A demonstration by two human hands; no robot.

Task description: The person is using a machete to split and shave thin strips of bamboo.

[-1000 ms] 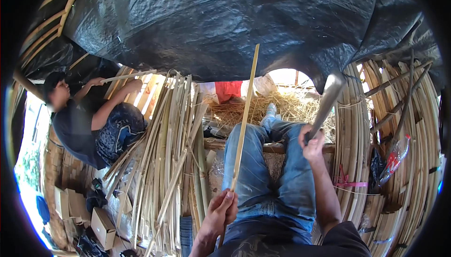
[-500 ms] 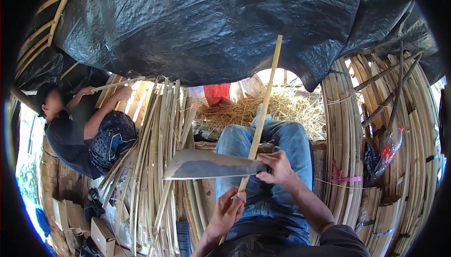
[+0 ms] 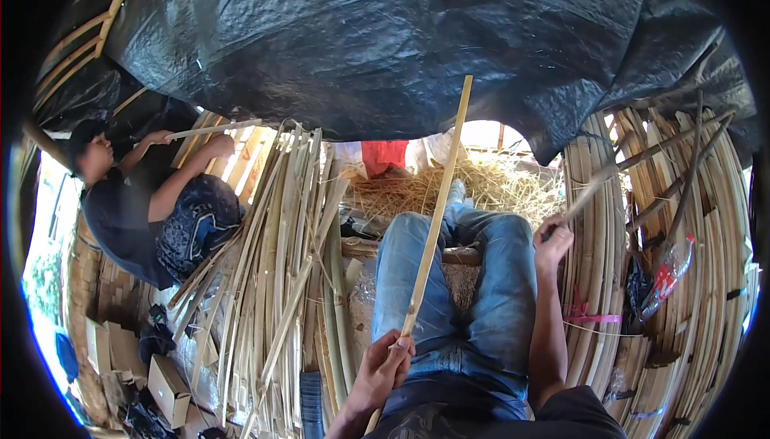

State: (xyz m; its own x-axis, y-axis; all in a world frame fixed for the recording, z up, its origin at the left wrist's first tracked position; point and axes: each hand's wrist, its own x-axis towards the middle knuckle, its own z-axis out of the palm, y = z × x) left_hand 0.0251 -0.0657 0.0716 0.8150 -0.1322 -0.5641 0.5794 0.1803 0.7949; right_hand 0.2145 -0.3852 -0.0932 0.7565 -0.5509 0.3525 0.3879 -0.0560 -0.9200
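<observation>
A long pale bamboo strip (image 3: 437, 222) slants up from my lap toward the black tarp. Its lower part sits in the closed fingers of my left hand (image 3: 383, 367), above my left thigh. Beyond my right knee, my right hand (image 3: 553, 244) is wrapped round the handle of a broad-bladed machete. The machete blade (image 3: 589, 196) points up and to the right, seen nearly edge-on and smeared by motion. It is apart from the strip and in front of the upright bundle of slats.
Loose bamboo strips (image 3: 277, 278) lie in a heap to my left. Past them sits another person (image 3: 132, 206) holding a strip. A tied slat bundle (image 3: 593, 278) and a plastic bottle (image 3: 667, 278) are at right. Straw (image 3: 505, 186) lies ahead, below a black tarp (image 3: 385, 46).
My right hand has swung up and to the right. The machete has gone from lying across the strip to edge-on beyond my right knee. My left hand keeps its grip on the strip.
</observation>
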